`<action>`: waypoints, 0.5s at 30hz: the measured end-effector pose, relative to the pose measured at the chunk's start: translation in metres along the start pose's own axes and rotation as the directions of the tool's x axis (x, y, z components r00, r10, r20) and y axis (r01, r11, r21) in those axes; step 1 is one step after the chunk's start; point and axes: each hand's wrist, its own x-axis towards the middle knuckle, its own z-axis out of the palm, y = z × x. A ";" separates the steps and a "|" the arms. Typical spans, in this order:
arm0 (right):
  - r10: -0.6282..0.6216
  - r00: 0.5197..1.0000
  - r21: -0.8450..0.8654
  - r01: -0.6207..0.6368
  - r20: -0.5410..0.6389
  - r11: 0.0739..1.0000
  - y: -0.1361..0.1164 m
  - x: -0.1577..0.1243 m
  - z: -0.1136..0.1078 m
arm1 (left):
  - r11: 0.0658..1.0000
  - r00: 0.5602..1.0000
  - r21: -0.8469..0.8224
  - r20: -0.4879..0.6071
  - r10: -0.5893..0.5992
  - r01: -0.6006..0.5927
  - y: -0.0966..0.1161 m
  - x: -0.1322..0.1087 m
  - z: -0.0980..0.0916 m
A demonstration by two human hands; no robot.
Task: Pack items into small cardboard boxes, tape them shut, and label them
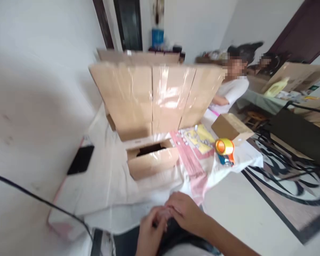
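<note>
My left hand (151, 229) and my right hand (185, 215) meet low in front of my body, at the near edge of the table. Both have their fingers curled and pinched together at the tips. Something small and pale may lie between them, but blur keeps me from naming it. Beyond the hands, a long open cardboard box (152, 163) rests on the cloth-covered table (106, 188), its inside dark. Behind that box stands a tall cardboard panel (138, 96) with shiny clear tape across its seams.
At the table's right lie an orange tape dispenser (225, 151) and a small cardboard box (232, 128). A black tablet-like slab (80, 160) is by the left wall. A black cable (37, 197) crosses the left side. Across the table is a person in a white top (233, 90).
</note>
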 end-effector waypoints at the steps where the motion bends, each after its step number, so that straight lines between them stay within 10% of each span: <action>1: 0.005 0.997 0.003 -0.005 0.073 1.000 0.003 -0.001 0.004 | 0.998 0.999 -0.038 0.036 -0.039 0.041 -0.006 -0.005 0.001; 9: 0.011 0.991 0.012 -0.012 0.135 1.000 0.000 0.012 0.008 | 0.964 0.969 -0.106 -0.009 -0.248 0.245 -0.002 -0.008 -0.009; 15: 0.125 0.983 0.022 -0.123 -0.133 0.992 -0.001 -0.004 -0.001 | 0.967 0.973 0.111 0.012 -0.231 0.229 -0.004 0.005 -0.018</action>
